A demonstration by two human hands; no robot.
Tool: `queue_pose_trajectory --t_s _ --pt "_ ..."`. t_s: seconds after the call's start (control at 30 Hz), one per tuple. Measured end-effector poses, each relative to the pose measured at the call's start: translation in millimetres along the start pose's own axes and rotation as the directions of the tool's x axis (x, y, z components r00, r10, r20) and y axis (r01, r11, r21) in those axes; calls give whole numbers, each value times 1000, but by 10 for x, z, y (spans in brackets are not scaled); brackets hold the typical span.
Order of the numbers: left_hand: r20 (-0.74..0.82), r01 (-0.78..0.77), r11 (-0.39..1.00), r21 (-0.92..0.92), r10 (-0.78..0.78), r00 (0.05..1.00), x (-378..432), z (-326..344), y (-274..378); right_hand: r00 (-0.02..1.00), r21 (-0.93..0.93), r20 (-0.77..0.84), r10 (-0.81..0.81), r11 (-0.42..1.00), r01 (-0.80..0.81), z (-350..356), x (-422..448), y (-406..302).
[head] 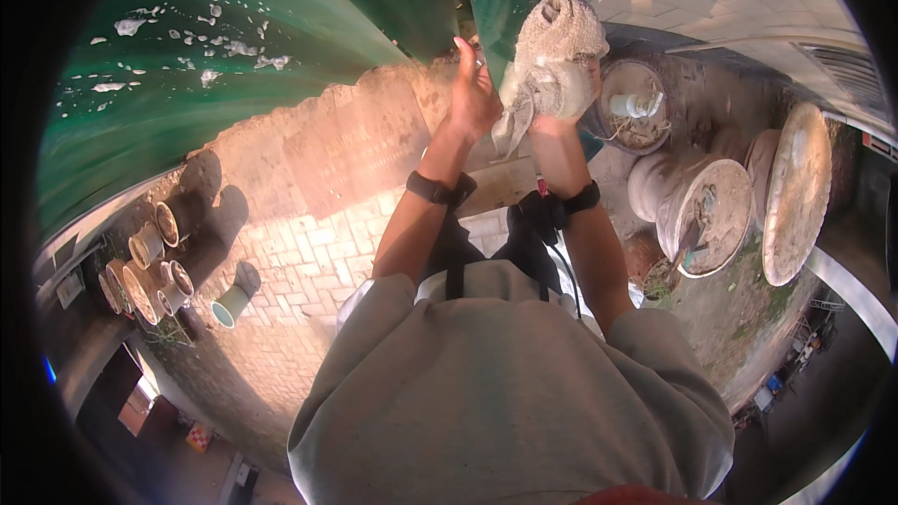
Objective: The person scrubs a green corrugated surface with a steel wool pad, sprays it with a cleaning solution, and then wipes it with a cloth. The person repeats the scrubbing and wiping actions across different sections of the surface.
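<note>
My right hand is wrapped around a bunched, wet, pale terry cloth. One end of the cloth hangs down toward my left hand, and most of my right fingers are hidden by it. My left hand is raised beside the lower edge of a narrow green panel. Its thumb stands away from the fingers, and I see nothing in its grasp; the fingertips are partly hidden. A wide, glossy green panel curves across the upper left, spotted with white foam. Small droplets also dot the narrow panel.
Below the panels lies a stone slab, then brick paving. Several plant pots stand at left, with a pale green pot on its own. To the right are soil-filled planters and a round stone slab.
</note>
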State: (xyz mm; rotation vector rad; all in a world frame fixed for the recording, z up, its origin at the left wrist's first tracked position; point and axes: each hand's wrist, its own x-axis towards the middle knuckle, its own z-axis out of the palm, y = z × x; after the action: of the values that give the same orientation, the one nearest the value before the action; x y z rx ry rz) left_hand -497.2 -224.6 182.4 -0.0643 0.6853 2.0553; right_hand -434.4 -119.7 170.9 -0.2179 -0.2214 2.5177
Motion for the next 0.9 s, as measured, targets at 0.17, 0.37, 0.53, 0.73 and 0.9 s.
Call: queue_pose_trajectory --t_s 0.17,0.37,0.53,0.73,0.9 --pt "-200 23 984 178 13 980 6 -172 -67 961 -907 248 125 379 184 346 -567 -20" --pt "-4 74 995 -70 -74 997 -120 -250 62 975 -971 219 40 110 213 820 -1015 6" --pt "132 -213 976 43 206 970 -162 -180 119 986 -938 158 -55 303 167 1066 -1162 -201" --pt "-170 -429 641 637 659 732 -555 -27 135 829 -616 -143 -541 704 353 1096 -968 -644" --pt "350 -247 898 363 114 930 -875 484 295 923 -432 -192 -334 873 226 1088 -1058 -812"
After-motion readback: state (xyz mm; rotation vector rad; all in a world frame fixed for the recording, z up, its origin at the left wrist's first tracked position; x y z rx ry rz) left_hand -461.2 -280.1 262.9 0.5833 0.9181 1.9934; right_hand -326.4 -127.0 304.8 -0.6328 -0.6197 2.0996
